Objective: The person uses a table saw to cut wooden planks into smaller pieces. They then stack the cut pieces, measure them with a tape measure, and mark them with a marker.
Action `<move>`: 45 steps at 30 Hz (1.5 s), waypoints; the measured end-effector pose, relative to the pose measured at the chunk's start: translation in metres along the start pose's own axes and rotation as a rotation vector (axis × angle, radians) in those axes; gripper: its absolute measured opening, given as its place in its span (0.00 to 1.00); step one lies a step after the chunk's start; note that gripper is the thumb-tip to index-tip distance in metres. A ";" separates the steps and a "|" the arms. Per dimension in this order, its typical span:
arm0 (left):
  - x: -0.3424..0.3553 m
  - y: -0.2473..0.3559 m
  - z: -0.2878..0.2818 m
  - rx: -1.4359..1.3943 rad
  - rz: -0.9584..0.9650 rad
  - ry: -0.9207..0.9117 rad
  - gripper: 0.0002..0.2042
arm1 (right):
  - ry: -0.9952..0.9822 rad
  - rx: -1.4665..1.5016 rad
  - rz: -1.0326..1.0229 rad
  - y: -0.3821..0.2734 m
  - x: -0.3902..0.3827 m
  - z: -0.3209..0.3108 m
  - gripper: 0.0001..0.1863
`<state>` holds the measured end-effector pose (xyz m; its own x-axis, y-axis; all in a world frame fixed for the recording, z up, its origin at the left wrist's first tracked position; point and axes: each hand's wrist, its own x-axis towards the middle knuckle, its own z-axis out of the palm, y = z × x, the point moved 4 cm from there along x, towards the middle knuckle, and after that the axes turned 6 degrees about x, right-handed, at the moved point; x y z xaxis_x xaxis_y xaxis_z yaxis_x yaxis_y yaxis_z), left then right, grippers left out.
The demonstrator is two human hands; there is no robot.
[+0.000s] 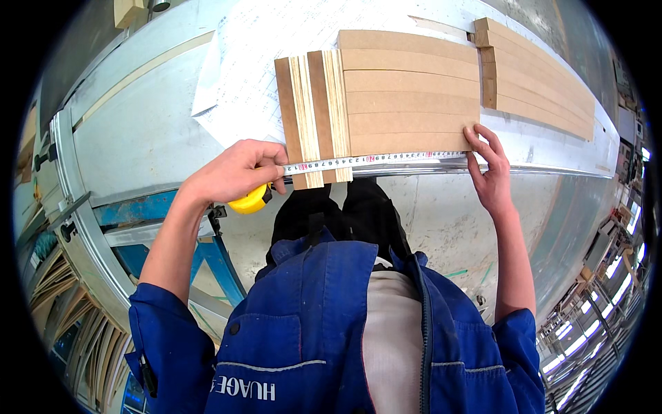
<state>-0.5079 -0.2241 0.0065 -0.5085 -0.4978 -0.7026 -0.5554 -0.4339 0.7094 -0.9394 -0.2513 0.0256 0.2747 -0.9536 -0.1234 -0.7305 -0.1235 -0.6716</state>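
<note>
Tape (pixel 396 159), a slim white measuring blade with black and red markings, is stretching along the near edge of a flat row of brown fibreboard strips (pixel 414 93) and crossing four wooden strips, brown and pale layered ones alternating (pixel 314 103), whose near ends are sticking out past it. The bare left hand (pixel 238 169) is pinching the blade between thumb and fingers, with the rounded yellow tape case (pixel 249 201) hanging just beneath. The bare right hand (pixel 491 165) is touching the row's near right corner with its fingertips, its thumb resting by the blade's far end; whether it is gripping the blade, one cannot tell. White printed paper sheets (pixel 255 69) are lying behind the wood on a pale grey worktable (pixel 145 110), and a second brown stack of strips (pixel 541 83) is lying to the right.
</note>
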 end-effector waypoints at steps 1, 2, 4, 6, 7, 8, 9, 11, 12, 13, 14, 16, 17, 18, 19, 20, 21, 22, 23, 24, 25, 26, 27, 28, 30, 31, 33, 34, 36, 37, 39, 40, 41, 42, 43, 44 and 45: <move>0.000 -0.001 0.000 -0.004 -0.004 -0.011 0.06 | 0.002 -0.005 -0.006 0.001 0.000 0.000 0.29; 0.000 -0.003 0.000 -0.008 -0.008 -0.022 0.06 | 0.004 -0.007 -0.014 0.001 0.000 0.000 0.29; 0.000 -0.003 -0.002 -0.006 -0.011 -0.038 0.06 | 0.010 -0.006 -0.033 0.001 0.000 0.000 0.29; 0.001 -0.002 -0.003 0.001 -0.009 -0.050 0.07 | 0.024 -0.004 -0.029 0.004 -0.002 0.001 0.28; 0.001 -0.002 -0.003 -0.006 -0.012 -0.057 0.07 | 0.031 0.000 -0.027 0.005 -0.002 0.002 0.28; 0.002 -0.002 -0.004 -0.014 -0.015 -0.064 0.07 | 0.031 -0.005 -0.030 0.004 -0.002 0.003 0.28; 0.003 -0.002 -0.003 -0.023 -0.014 -0.074 0.07 | 0.033 -0.013 -0.031 0.004 -0.002 0.002 0.28; 0.002 -0.003 -0.003 -0.056 -0.035 -0.075 0.07 | 0.034 -0.021 -0.037 0.003 -0.001 0.002 0.28; 0.002 -0.002 -0.003 -0.072 -0.043 -0.078 0.07 | 0.035 -0.023 -0.040 0.004 -0.002 0.002 0.28; 0.002 -0.002 -0.003 -0.062 -0.036 -0.079 0.07 | 0.037 -0.026 -0.043 0.005 -0.002 0.002 0.28; 0.002 -0.002 -0.003 -0.052 -0.029 -0.080 0.07 | 0.033 -0.032 -0.045 0.005 -0.002 0.002 0.28; 0.001 -0.002 -0.003 -0.042 -0.025 -0.078 0.07 | 0.022 -0.045 -0.051 0.004 -0.001 0.002 0.29; 0.001 -0.003 -0.002 -0.041 -0.028 -0.077 0.07 | 0.019 -0.031 -0.034 0.004 -0.001 0.002 0.29; 0.001 -0.003 -0.002 -0.037 -0.034 -0.075 0.07 | 0.018 -0.013 -0.017 0.004 -0.001 0.002 0.29; 0.001 -0.003 -0.002 -0.031 -0.033 -0.074 0.07 | 0.016 0.004 0.001 0.004 -0.002 0.003 0.29; 0.001 -0.002 -0.002 -0.025 -0.032 -0.074 0.07 | 0.010 0.003 0.011 0.005 -0.002 0.002 0.29; 0.001 -0.002 -0.003 -0.020 -0.031 -0.072 0.07 | 0.002 0.003 0.021 0.004 -0.001 0.001 0.29; 0.001 -0.003 -0.002 -0.033 -0.037 -0.072 0.07 | -0.005 0.002 0.031 0.004 0.000 0.001 0.29; 0.001 -0.004 -0.002 -0.046 -0.043 -0.072 0.07 | 0.000 -0.007 0.018 0.002 0.000 0.000 0.29; 0.001 -0.004 -0.002 -0.059 -0.049 -0.073 0.07 | 0.007 -0.017 0.005 0.000 0.001 0.000 0.29; 0.001 -0.004 -0.002 -0.057 -0.046 -0.074 0.07 | 0.013 -0.026 -0.008 -0.002 0.001 0.000 0.29; 0.001 -0.004 -0.002 -0.055 -0.043 -0.075 0.07 | 0.010 -0.030 -0.007 -0.002 0.001 0.000 0.29; 0.001 -0.004 -0.002 -0.055 -0.039 -0.075 0.07 | 0.006 -0.033 -0.007 -0.002 0.001 0.000 0.29; 0.002 -0.004 -0.002 -0.061 -0.032 -0.078 0.07 | 0.003 -0.037 -0.007 -0.003 0.001 -0.001 0.29; 0.002 -0.003 -0.002 -0.072 -0.018 -0.084 0.07 | 0.002 -0.042 0.000 -0.005 0.002 -0.001 0.29; 0.002 -0.004 -0.002 -0.067 -0.019 -0.083 0.07 | 0.002 -0.045 0.004 -0.005 0.001 -0.001 0.29; 0.002 -0.005 -0.002 -0.056 -0.020 -0.080 0.07 | 0.008 -0.066 -0.017 -0.007 0.000 -0.001 0.29; 0.002 -0.006 -0.002 -0.052 -0.025 -0.079 0.07 | 0.011 -0.078 -0.027 -0.008 0.000 -0.001 0.29; 0.002 -0.006 -0.002 -0.044 -0.038 -0.078 0.07 | 0.009 -0.054 -0.011 -0.007 0.001 0.000 0.29; 0.002 -0.006 -0.002 -0.046 -0.036 -0.079 0.07 | 0.008 -0.042 -0.002 -0.007 0.001 0.000 0.29; 0.002 -0.004 -0.002 -0.048 -0.033 -0.081 0.07 | 0.007 -0.044 0.002 -0.007 0.001 0.000 0.29; 0.002 -0.004 -0.003 -0.047 -0.028 -0.084 0.07 | 0.007 -0.044 0.004 -0.007 0.001 0.000 0.29; 0.002 -0.005 -0.003 -0.046 -0.023 -0.087 0.07 | 0.009 -0.039 0.009 -0.007 0.001 0.000 0.29; 0.003 -0.005 -0.003 -0.045 -0.019 -0.089 0.07 | 0.011 -0.034 0.015 -0.007 0.001 0.000 0.29; 0.003 -0.005 -0.003 -0.052 -0.017 -0.091 0.07 | 0.014 -0.028 0.021 -0.006 0.001 0.000 0.29; 0.003 -0.006 -0.003 -0.060 -0.015 -0.093 0.07 | 0.021 -0.029 0.012 -0.006 0.000 0.001 0.29; 0.003 -0.006 -0.002 -0.069 -0.013 -0.094 0.07 | 0.027 -0.030 0.001 -0.004 -0.001 0.002 0.29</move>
<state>-0.5044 -0.2246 0.0003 -0.5628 -0.4209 -0.7115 -0.5171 -0.4923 0.7002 -0.9357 -0.2498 0.0268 0.2571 -0.9608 -0.1040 -0.7491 -0.1302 -0.6495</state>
